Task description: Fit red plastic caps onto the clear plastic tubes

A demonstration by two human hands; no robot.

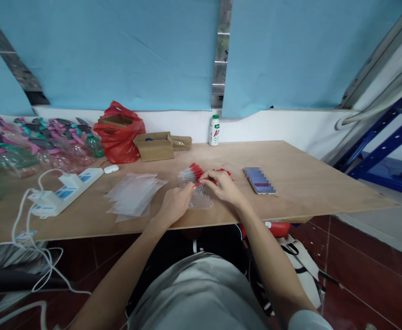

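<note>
Left hand: your left [176, 203], fingertips pinched on a small red piece [197, 184].
Right hand: your right [223, 185], thumb and forefinger appear closed on the same piece; which hand bears the hold, can't tell.
Red piece: between your fingertips, above the clear sticks, mid-table toward you.
Red-ended sticks: a cluster [197, 170] lies just beyond your hands, red ends together. I'd count those as done.
Clear sticks: a row [201, 201] lies just below your hands, near edge side. No red on the ends you can see; far ends are hidden by your fingers. Probably the part left, not certain.
More red: a small heap [225, 171] beyond your right hand; loose or fitted, can't tell.
Clear bags: flat, overlapping spread [134, 194] left of your left hand, untouched. No contents visible.
Progress: partway, my read. One piece in hand, no exact count possible at this blur.
</note>
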